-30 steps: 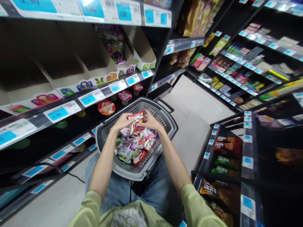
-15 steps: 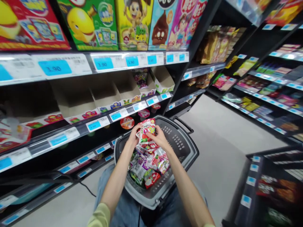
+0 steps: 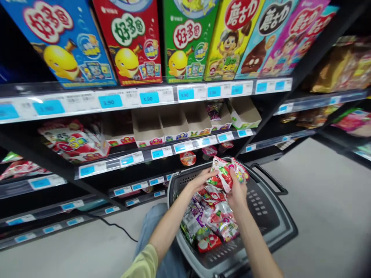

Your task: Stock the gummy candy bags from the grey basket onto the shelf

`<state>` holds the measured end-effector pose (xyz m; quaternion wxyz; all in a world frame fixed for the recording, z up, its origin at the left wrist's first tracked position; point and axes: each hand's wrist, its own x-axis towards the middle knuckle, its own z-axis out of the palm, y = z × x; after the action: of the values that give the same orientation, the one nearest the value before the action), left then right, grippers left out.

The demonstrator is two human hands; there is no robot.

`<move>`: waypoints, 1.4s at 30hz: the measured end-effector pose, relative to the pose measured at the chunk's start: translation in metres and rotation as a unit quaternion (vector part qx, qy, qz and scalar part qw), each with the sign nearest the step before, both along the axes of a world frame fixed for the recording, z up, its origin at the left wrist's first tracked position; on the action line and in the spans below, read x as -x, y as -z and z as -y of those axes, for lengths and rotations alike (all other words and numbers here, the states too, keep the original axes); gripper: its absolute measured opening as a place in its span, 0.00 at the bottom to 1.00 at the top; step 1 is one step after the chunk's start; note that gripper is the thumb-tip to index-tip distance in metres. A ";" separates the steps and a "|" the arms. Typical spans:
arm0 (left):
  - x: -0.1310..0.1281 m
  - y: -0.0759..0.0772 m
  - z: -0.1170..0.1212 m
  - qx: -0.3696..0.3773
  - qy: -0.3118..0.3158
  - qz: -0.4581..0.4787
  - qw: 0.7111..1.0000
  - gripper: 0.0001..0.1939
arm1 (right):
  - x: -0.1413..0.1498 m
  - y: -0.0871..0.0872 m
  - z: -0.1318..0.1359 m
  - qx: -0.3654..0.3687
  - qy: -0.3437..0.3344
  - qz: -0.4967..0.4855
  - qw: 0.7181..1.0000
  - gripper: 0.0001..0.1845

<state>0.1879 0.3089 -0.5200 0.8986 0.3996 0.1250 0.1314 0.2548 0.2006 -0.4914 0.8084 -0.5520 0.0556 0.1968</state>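
Observation:
A grey shopping basket (image 3: 271, 216) rests on my lap, filled with several small candy packets (image 3: 213, 222). Above the pile, both hands hold a bunch of red-and-white candy packets (image 3: 227, 173). My left hand (image 3: 199, 180) grips the bunch from the left side. My right hand (image 3: 237, 193) is closed on it from below and the right. The packets are lifted clear of the pile, near the basket's far rim.
A dark shelf unit stands at my left with blue price tags (image 3: 149, 97). Open cardboard display boxes (image 3: 174, 125) sit on the middle shelf, similar red packets (image 3: 72, 143) further left. Big colourful snack boxes (image 3: 185, 38) fill the top shelf. Grey floor (image 3: 324, 200) lies to the right.
My head has tilted up and turned left, so more of the upper shelves shows. Both hands have lifted the bunch of packets higher out of the basket.

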 end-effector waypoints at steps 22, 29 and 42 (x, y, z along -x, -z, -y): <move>-0.018 0.004 -0.009 0.042 -0.206 -0.018 0.978 0.28 | -0.031 0.002 0.005 0.004 0.074 0.073 0.995 0.26; -0.021 0.009 -0.011 -0.030 -0.212 -0.005 0.977 0.32 | -0.030 -0.004 0.004 -0.013 0.065 0.115 0.991 0.25; -0.021 0.009 -0.007 -0.129 -0.231 -0.026 0.964 0.24 | -0.035 -0.013 0.019 -0.150 -0.057 -0.109 0.981 0.20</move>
<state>0.2092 0.3162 -0.5292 0.7809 0.4758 0.2190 0.3403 0.2899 0.1821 -0.4783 0.8584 -0.4023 0.0815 0.3076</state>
